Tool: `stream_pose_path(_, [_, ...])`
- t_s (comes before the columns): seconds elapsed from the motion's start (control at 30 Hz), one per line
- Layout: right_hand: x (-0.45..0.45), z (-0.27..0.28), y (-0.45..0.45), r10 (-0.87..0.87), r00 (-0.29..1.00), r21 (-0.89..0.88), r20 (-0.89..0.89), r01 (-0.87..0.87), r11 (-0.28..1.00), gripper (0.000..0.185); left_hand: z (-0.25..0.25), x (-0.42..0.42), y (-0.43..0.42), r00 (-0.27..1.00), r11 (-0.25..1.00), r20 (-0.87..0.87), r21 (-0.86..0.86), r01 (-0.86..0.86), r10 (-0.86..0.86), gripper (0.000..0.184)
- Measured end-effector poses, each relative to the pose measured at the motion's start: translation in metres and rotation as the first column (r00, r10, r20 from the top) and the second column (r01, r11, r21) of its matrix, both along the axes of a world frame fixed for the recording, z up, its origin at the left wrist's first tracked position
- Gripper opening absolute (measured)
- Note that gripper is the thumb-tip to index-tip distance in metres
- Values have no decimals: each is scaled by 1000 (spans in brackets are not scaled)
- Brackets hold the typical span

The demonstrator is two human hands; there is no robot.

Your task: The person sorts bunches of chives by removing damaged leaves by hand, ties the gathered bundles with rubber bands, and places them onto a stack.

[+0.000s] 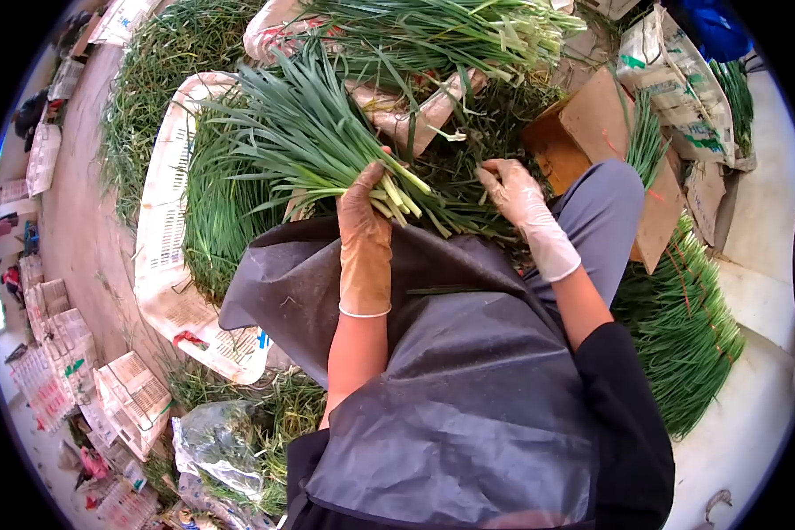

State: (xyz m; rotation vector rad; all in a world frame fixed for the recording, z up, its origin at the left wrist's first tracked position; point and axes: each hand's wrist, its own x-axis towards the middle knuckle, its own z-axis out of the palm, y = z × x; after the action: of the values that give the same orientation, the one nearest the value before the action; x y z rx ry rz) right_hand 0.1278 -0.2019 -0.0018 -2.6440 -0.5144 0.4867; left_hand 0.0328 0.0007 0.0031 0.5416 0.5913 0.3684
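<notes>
My left hand point(367, 208), in a stained thin glove, is closed round a bunch of garlic chives point(314, 132). Their pale cut ends point right and down, and the leaves fan out up and to the left. To the right of those ends is my right hand point(514, 193), in a whitish glove, apart from the bunch. Its fingers are curled together; whether anything is pinched in them cannot be made out. Loose green leaves point(468, 199) lie below and between the hands. A dark apron point(450, 371) covers my lap.
A white plastic crate point(163, 194) with chives stands at the left. More chives point(450, 35) lie ahead on a pale crate. Tied bundles point(680, 327) are stacked at the right, near a cardboard box point(596, 115). Leaf scraps point(172, 62) cover the floor at upper left.
</notes>
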Motion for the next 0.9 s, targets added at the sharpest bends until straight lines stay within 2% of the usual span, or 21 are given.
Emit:
stream_pose_path(0.03, [-1,16,12,0,988,430,-152,67,900,33,1,2,-3,1000,1000,1,14,26,-26,34])
stream_pose_path(0.07, [-7,19,27,92,961,671,-261,113,733,33,3,5,-10,1000,1000,-27,-22,6,-6,34])
stream_pose_path(0.13, [-16,39,52,211,742,605,-636,310,733,26,-6,4,-13,996,997,45,32,70,-71,37])
stream_pose_path(0.17, [-15,33,59,141,792,637,-594,357,684,23,-4,3,-14,997,997,-69,62,50,-46,40])
stream_pose_path(0.2, [-13,27,64,66,827,665,-559,400,631,21,-3,2,-12,997,996,-64,68,51,-46,40])
stream_pose_path(0.23, [-2,25,60,-62,988,674,-139,140,726,19,-3,1,-9,999,994,-29,104,20,-17,41])
stream_pose_path(0.27, [7,34,59,-131,928,700,-348,350,623,17,0,1,-5,1000,990,7,138,-17,16,42])
stream_pose_path(0.37, [16,21,56,9,844,761,-536,479,437,18,13,-1,-3,999,987,-21,159,-35,39,45])
stream_pose_path(0.4, [18,10,57,-49,910,678,-411,341,651,30,13,0,-4,999,988,-38,154,-12,18,46])
stream_pose_path(0.47, [10,-18,66,-190,981,344,28,169,924,51,5,2,-4,999,991,-53,133,-8,15,46])
stream_pose_path(0.5, [9,-30,68,-190,975,177,118,168,970,64,2,3,-4,997,993,-68,118,-15,23,46])
stream_pose_path(0.53, [5,-48,74,-228,948,142,224,200,969,50,-1,2,-2,998,993,-67,118,-14,22,46])
stream_pose_path(0.57, [12,-51,76,-165,979,193,-121,186,963,47,6,2,-1,993,993,-105,116,-33,45,45])
stream_pose_path(0.6, [19,-54,76,-64,892,245,-448,192,950,44,13,1,-1,987,992,-146,116,-50,67,43])
stream_pose_path(0.63, [17,-56,71,-75,775,323,-628,348,880,35,20,-1,-3,990,977,-77,186,-102,118,38])
stream_pose_path(0.67, [20,-22,69,-74,776,325,-626,347,880,35,24,-5,3,987,950,-69,289,-118,144,35])
stream_pose_path(0.73, [24,30,60,35,793,516,-608,362,776,27,46,-13,12,952,913,-205,384,-135,227,33])
stream_pose_path(0.77, [39,16,54,-59,911,512,-408,282,811,25,52,-14,16,947,870,-188,471,-144,259,33])
stream_pose_path(0.8, [50,17,49,-157,983,291,96,123,949,22,53,-11,20,937,833,-189,531,-154,294,32])
stream_pose_path(0.87, [43,25,45,-190,920,194,344,129,973,17,66,-5,10,967,853,-124,505,-133,224,33])
stream_pose_path(0.9, [29,35,52,-141,895,211,424,54,976,15,62,0,2,976,897,-147,435,-80,158,34])
